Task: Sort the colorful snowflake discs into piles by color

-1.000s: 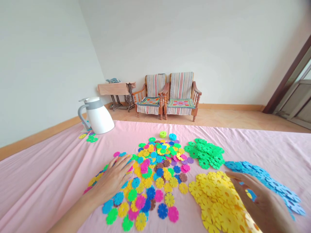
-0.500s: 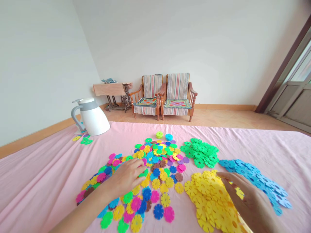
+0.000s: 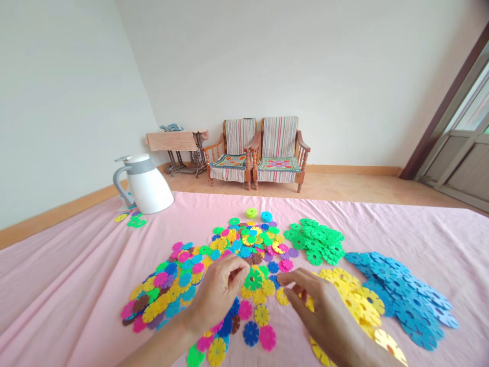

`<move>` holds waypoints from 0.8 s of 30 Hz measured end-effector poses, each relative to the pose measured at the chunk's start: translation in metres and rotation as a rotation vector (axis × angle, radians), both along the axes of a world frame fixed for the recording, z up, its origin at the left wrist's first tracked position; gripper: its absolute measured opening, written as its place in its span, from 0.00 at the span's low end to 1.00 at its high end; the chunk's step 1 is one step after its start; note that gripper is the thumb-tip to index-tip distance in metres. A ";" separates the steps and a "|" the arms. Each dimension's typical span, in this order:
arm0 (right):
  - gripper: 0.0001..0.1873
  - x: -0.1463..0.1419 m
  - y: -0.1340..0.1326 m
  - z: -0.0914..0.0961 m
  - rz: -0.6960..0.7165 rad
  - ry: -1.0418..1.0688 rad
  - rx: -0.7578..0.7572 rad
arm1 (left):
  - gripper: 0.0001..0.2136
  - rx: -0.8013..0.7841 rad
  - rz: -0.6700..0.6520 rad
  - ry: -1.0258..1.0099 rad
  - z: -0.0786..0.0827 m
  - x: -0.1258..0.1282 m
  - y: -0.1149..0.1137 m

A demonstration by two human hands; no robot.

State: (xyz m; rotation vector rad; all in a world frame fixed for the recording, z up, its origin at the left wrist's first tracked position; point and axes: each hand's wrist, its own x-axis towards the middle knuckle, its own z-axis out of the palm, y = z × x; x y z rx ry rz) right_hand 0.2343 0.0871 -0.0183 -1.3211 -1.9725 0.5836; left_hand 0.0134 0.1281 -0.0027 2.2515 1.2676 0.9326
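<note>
Flat plastic snowflake discs in many colours lie in a loose mixed heap (image 3: pixel 244 242) on a pink bedsheet (image 3: pixel 69 275). My left hand (image 3: pixel 219 290) is bunched at the heap's near side, its fingertips against a green disc (image 3: pixel 253 279). Whether it grips anything is hidden. My right hand (image 3: pixel 321 316) reaches in from the right with fingers apart, holding nothing. Its fingertips are near a yellow disc (image 3: pixel 282 296), just short of a yellow pile (image 3: pixel 361 300) that it partly covers. Green discs (image 3: pixel 315 242) and blue discs (image 3: pixel 401 300) form separate piles beyond it.
A white and grey jug (image 3: pixel 144 184) stands at the sheet's far left, beside a few stray discs (image 3: pixel 134 220). Beyond the sheet are a wooden floor, two striped wooden armchairs (image 3: pixel 278 153), a small sewing table (image 3: pixel 171 141) and a glazed door (image 3: pixel 462 137).
Both hands have moved toward the middle, closer together. My right hand has left the yellow pile's far side, and my left hand now sits beside the green disc. The view has barely shifted since the last frame.
</note>
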 end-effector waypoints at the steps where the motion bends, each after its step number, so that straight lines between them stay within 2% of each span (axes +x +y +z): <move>1: 0.10 -0.008 0.001 0.002 -0.001 0.032 -0.041 | 0.13 -0.039 -0.017 -0.032 0.001 0.008 -0.004; 4: 0.05 -0.022 0.005 0.003 -0.023 0.063 -0.132 | 0.14 -0.139 -0.066 -0.113 0.000 0.025 -0.011; 7: 0.07 -0.012 0.015 0.003 -0.043 0.012 -0.125 | 0.13 -0.199 -0.066 -0.175 -0.007 0.027 -0.009; 9: 0.07 0.007 0.030 0.001 -0.104 -0.032 -0.049 | 0.12 -0.186 -0.043 -0.169 -0.011 0.023 -0.003; 12: 0.09 0.044 0.061 -0.008 -0.291 -0.078 0.087 | 0.11 -0.112 -0.064 -0.086 -0.015 0.015 0.004; 15: 0.13 0.076 0.092 -0.022 -0.389 -0.077 0.120 | 0.12 -0.037 -0.144 0.042 -0.019 0.012 0.005; 17: 0.15 0.089 0.105 -0.030 -0.431 -0.074 0.124 | 0.17 -0.001 -0.192 0.148 -0.021 0.013 0.002; 20: 0.17 0.095 0.107 -0.034 -0.485 -0.079 0.140 | 0.24 0.017 -0.240 0.256 -0.023 0.017 -0.005; 24: 0.15 0.085 0.077 -0.023 -0.445 -0.119 0.150 | 0.24 0.000 -0.297 0.301 -0.022 0.018 -0.010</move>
